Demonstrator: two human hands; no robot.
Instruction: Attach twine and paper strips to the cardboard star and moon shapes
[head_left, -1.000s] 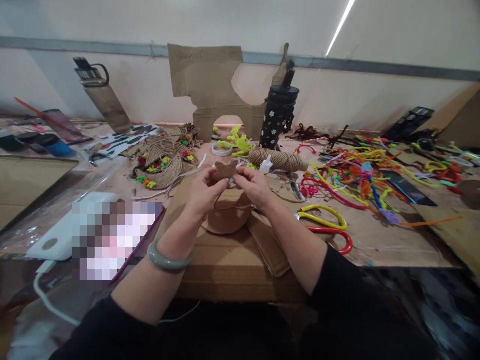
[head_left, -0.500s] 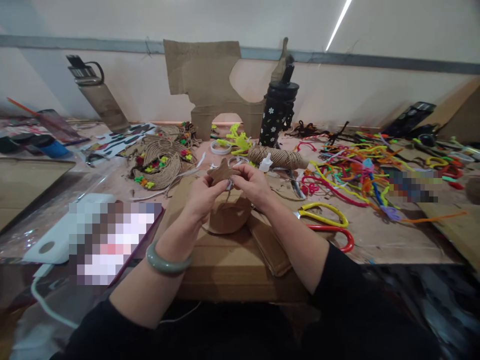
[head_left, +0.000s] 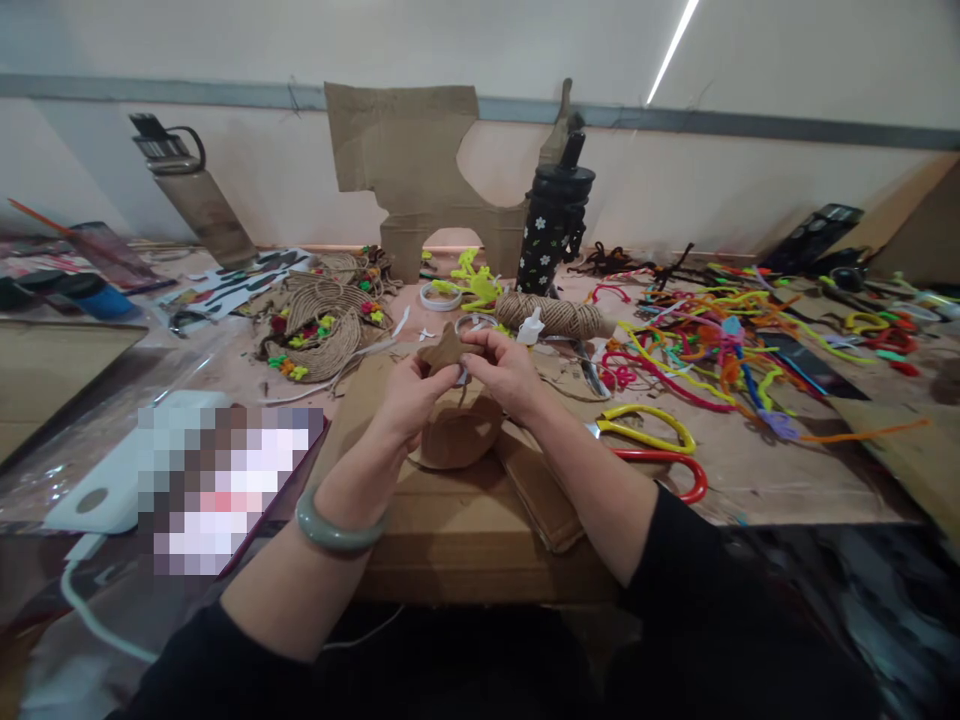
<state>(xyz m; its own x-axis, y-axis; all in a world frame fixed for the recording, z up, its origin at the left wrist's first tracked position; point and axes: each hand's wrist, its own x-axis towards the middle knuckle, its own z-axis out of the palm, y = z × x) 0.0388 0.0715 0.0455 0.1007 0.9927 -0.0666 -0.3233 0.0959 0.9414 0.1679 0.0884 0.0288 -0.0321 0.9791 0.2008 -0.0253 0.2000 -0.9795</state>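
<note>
- At near left, shows a phone (head_left: 232,490).
- At centre, pinches a small cardboard shape (head_left: 446,348) with left hand (head_left: 405,400), fingers nearly closed, above a rounded cardboard piece (head_left: 456,438); seems to adjust it, needing steady fingertips.
- Just right, pinches its opposite side likewise with right hand (head_left: 510,375).
- Near right, shows scissors handles (head_left: 688,438) beside right forearm (head_left: 600,490), perhaps crowding it.

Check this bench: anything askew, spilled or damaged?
No spill or damage visible. Tangled heap of multicoloured fuzzy craft stems, right of the brown twine roll: strands cross every way, looks messy. Tall smoky translucent bottle, back left, appears tilted; may be lens distortion.
</note>
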